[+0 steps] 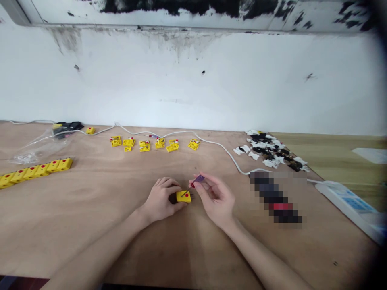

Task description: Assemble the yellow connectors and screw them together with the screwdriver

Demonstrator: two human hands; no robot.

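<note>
My left hand (159, 200) grips a small yellow block (184, 196) with a red dot on top, its fingers wrapped around the block's left side. My right hand (216, 198) pinches a small purple-and-red tool (196, 181) between thumb and fingers, just above the block. A thin dark pin (185, 193) runs from the tool's red end down toward the red dot. Whether the pin touches the block is hard to tell. The hands are close together but apart.
A row of yellow blocks (34, 171) lies at the left of the plywood table (105, 225), with several small yellow parts (151, 144) behind. A black-and-white pile (270, 151), a blurred object (275, 197), white cable (205, 139), power strip (344, 201) and plastic bag (39, 147) lie about.
</note>
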